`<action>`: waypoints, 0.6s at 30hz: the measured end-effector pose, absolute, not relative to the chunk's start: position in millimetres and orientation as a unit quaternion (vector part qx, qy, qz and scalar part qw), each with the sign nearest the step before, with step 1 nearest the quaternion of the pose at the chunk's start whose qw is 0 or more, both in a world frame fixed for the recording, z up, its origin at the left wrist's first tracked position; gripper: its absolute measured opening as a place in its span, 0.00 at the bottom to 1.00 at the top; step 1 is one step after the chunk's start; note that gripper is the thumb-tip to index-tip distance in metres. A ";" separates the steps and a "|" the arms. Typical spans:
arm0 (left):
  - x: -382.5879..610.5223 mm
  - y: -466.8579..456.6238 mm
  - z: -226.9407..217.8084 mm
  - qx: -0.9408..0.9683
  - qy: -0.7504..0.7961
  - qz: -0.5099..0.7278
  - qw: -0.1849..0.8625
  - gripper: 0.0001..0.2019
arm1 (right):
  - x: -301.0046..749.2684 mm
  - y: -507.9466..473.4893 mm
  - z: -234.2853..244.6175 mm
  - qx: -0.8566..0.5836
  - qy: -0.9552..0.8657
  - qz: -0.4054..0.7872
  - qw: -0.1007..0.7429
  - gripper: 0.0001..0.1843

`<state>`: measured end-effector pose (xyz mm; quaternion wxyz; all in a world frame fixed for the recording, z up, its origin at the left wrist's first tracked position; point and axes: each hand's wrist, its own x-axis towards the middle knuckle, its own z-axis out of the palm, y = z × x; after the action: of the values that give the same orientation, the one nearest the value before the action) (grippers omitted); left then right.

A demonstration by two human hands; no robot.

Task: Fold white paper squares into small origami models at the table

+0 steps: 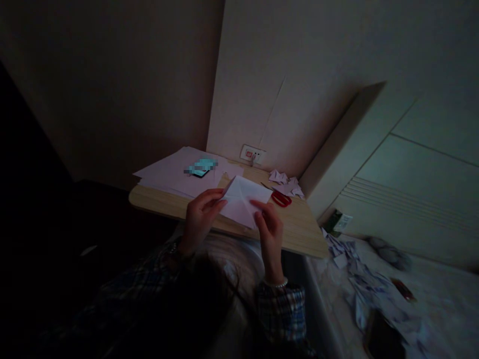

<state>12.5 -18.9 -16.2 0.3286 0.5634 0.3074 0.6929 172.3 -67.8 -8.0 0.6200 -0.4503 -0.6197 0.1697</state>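
A creased white sheet of paper [242, 199] is held up over the near edge of a small wooden table [299, 232]. My left hand [200, 217] grips the sheet's left corner, fingers curled round it. On the sheet's right lower edge my right hand [270, 229] pinches the paper between thumb and fingers. Both wrists wear bead bracelets and plaid sleeves.
Flat white sheets [172, 174] lie at the table's back left with a phone [200, 172] on them. Red-handled scissors [280, 198] and folded paper pieces [286, 182] sit at the right. A wall socket [251, 154] is behind. Paper scraps [355, 271] litter the bed at right.
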 end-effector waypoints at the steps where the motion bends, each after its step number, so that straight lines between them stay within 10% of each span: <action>1: 12.3 -19.1 -16.5 0.581 0.303 0.692 0.304 0.05 | 172.4 -67.6 -8.4 -0.450 -0.623 0.169 0.617 0.12; 10: 9.5 -27.5 -9.8 0.716 0.274 0.633 0.110 0.02 | 170.5 -68.7 -8.0 -0.455 -0.641 0.169 0.594 0.12; 18: 8.3 -35.9 -4.2 0.744 0.260 0.589 0.178 0.03 | 168.5 -69.3 -5.3 -0.444 -0.672 0.192 0.561 0.11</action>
<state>8.3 -35.9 -4.2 0.1785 0.7439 0.2601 0.5892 168.5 -69.3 -5.3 0.5608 -0.4443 -0.6718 0.1917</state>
